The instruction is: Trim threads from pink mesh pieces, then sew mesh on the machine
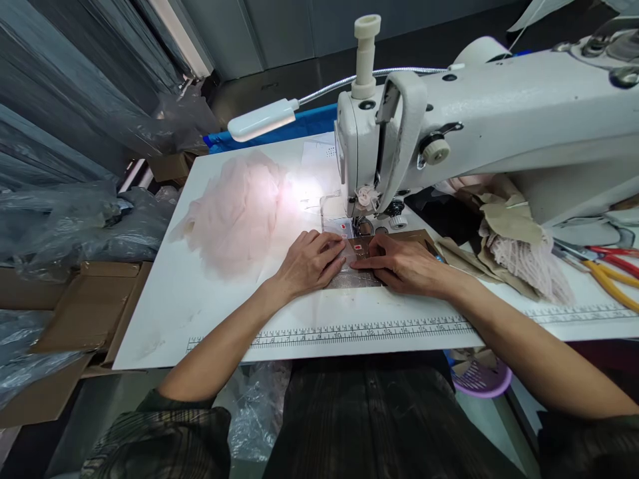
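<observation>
A white sewing machine (399,113) stands over the table, its needle and presser foot just beyond my hands. My left hand (314,263) lies with outstretched fingers on thin sheer fabric by the machine's metal plate. My right hand (407,265) is to the right of the needle area, fingers curled and pressed together low on the plate; whatever they grip is hidden. Small red-and-white marks (357,247) show between the hands. To the left, a loose heap of pale pink sheer fabric (239,213) spreads under the lamp's glow.
A lamp (263,120) on a flexible neck shines from behind. Yellow-handled scissors (612,279) and pale fabric scraps (529,246) lie at right. A printed ruler (319,334) runs along the front edge. Below are a purple basket (482,380) and, at left, a cardboard box (90,306).
</observation>
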`<state>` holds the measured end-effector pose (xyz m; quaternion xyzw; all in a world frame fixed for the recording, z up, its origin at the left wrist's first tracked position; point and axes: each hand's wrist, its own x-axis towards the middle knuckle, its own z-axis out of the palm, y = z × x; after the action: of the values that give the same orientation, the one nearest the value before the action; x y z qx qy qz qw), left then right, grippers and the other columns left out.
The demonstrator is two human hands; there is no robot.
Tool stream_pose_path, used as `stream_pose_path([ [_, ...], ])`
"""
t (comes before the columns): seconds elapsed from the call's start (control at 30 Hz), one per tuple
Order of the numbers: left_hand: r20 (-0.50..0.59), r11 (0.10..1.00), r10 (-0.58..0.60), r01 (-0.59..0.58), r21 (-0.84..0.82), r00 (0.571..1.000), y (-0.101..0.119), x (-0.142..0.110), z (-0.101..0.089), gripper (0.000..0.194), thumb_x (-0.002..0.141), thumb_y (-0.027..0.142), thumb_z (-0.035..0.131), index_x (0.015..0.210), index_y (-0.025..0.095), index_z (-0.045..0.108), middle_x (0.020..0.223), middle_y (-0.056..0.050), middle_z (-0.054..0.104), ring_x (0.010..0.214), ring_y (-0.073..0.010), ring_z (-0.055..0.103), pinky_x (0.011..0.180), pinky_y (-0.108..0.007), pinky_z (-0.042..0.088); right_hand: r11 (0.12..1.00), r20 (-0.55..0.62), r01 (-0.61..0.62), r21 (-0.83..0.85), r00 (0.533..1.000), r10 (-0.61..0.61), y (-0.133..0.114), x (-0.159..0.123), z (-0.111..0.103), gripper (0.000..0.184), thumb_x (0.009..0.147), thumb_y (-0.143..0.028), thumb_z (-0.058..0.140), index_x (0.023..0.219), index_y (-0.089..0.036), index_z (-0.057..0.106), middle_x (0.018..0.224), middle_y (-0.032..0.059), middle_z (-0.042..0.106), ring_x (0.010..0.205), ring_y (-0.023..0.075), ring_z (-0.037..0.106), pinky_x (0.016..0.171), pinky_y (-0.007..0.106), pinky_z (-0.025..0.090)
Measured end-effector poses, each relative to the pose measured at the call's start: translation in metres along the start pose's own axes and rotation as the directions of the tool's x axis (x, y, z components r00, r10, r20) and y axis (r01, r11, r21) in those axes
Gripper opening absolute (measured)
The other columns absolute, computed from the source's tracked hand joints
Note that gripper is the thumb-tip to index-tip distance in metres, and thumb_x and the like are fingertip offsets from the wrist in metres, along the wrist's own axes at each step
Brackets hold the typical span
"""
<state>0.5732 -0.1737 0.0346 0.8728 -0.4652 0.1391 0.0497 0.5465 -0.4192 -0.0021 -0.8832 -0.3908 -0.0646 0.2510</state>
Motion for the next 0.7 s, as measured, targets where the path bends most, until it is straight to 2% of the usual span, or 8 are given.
stream_pose_path([
  [0.17,0.028,1.0,0.013,-0.014,0.01,1.0,-0.001,0.001,0.002,0.029,0.095,0.031,0.049,0.116,0.016,0.063,0.123,-0.012,0.065,0.084,-0.0211,0.057,0.072,-0.038,0.044,1.0,-0.009,0.015,-0.006,1.0,-0.015,0.001,0.0,-0.001,0.036,0.092,-0.019,0.049,0.12,-0.028,0.07,0.103,0.0107,0.058,0.086,0.0194,0.057,0.064,0.026,0.043],
  [0.33,0.053,0.998,0.03,-0.032,0.049,0.998,-0.001,0.002,0.0,0.031,0.095,0.032,0.049,0.117,0.015,0.063,0.12,-0.011,0.067,0.084,-0.0218,0.055,0.071,-0.039,0.042,0.999,-0.019,0.024,-0.04,1.0,-0.024,0.0,0.0,0.001,0.035,0.092,-0.019,0.049,0.119,-0.027,0.071,0.102,0.0104,0.059,0.084,0.0183,0.056,0.063,0.025,0.041],
  [0.5,0.151,0.986,0.07,-0.091,0.138,0.986,0.0,0.01,-0.008,0.032,0.096,0.034,0.045,0.114,0.015,0.065,0.122,-0.012,0.065,0.084,-0.0229,0.055,0.073,-0.04,0.04,0.992,-0.014,0.025,-0.124,1.0,-0.027,-0.003,0.001,0.001,0.034,0.094,-0.021,0.048,0.119,-0.028,0.07,0.101,0.0103,0.059,0.079,0.0173,0.055,0.058,0.024,0.034],
  [0.7,0.188,0.976,0.097,-0.131,0.175,0.977,-0.012,0.028,-0.001,0.032,0.096,0.032,0.043,0.113,0.016,0.065,0.122,-0.011,0.065,0.087,-0.0243,0.055,0.076,-0.042,0.037,0.971,-0.011,-0.069,-0.231,0.998,0.068,-0.004,0.002,0.001,0.037,0.096,-0.023,0.042,0.124,-0.027,0.066,0.106,0.0112,0.059,0.073,0.0161,0.054,0.054,0.026,0.029],
])
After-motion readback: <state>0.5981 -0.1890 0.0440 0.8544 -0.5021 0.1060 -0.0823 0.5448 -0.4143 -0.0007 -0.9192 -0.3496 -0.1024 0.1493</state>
